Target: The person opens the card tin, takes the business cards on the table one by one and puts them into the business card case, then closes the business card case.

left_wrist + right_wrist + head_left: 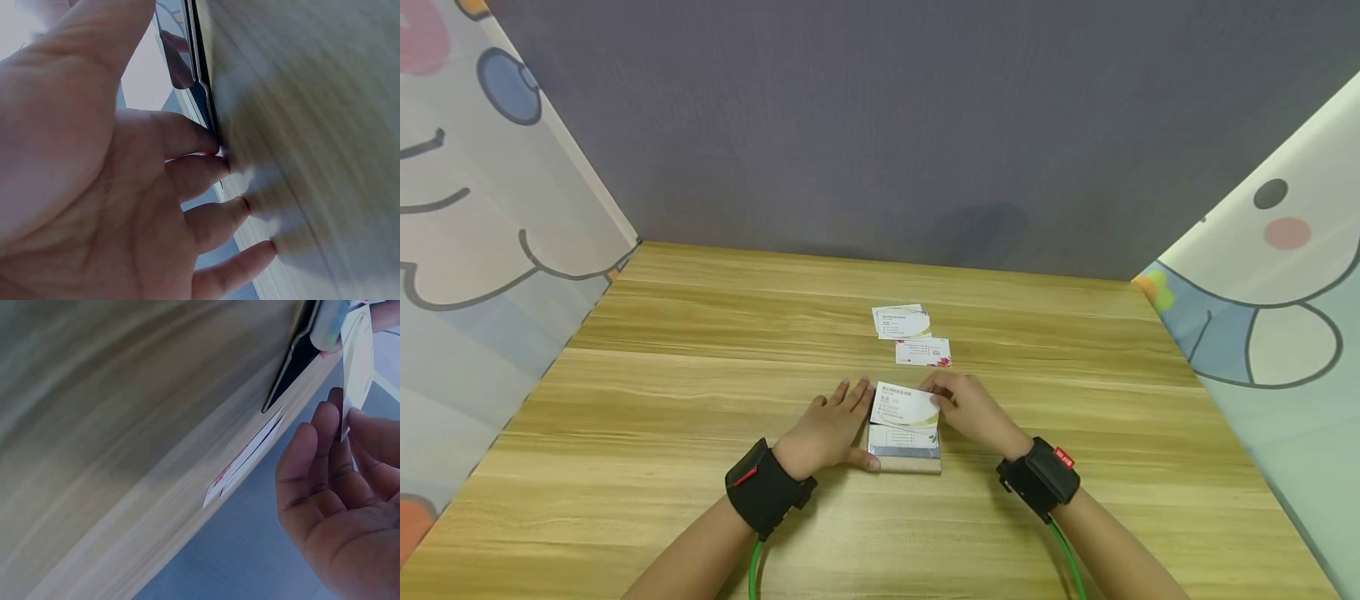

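Observation:
A white business card (904, 404) with a gold curve is held tilted over the card case (906, 464). My right hand (973, 412) pinches that card at its right edge, thumb against one face, as the right wrist view also shows. Another white card (898, 437) shows below it in the case, whose back part is hidden by the held card. My left hand (827, 429) lies along the case's left side, fingers spread straight and thumb at the near left corner. In the left wrist view, its fingertips (265, 249) rest on the table beside the case's shiny metal edge (178, 65).
Behind the case, several business cards lie on the wooden table (700, 400): a white and gold card (904, 325) overlapping another, and a card with red flowers (922, 352) nearer. A grey panel (880, 125) stands at the table's far edge. Green cables (754, 571) trail from the wristbands.

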The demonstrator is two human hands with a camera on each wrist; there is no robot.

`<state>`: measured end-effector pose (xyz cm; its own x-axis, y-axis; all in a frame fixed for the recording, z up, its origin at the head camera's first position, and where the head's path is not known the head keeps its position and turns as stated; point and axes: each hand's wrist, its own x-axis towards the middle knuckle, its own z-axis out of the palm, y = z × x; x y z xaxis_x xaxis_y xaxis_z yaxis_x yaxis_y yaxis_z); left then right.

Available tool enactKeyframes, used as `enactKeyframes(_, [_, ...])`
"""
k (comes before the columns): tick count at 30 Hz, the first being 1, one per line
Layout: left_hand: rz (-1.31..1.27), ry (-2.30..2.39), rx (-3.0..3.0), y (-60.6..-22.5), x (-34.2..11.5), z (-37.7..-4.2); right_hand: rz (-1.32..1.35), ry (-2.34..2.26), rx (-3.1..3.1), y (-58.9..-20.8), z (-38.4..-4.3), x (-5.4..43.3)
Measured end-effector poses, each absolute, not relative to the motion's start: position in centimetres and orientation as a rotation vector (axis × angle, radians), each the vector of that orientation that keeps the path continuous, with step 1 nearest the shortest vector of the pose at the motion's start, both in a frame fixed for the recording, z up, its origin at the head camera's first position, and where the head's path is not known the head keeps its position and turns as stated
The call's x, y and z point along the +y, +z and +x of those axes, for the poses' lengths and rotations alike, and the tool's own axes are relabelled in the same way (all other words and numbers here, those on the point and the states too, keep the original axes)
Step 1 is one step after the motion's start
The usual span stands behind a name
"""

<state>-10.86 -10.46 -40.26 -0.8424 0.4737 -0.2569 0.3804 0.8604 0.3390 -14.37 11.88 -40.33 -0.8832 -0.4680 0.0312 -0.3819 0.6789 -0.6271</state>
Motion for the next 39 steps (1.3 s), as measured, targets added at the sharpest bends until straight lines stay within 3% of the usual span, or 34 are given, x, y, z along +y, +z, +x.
enactKeyframes(39, [0.681,0.293,2.713,-40.2,-10.5,-10.8,-0.91,-0.827,2.63,-41.0,-13.3,11.7])
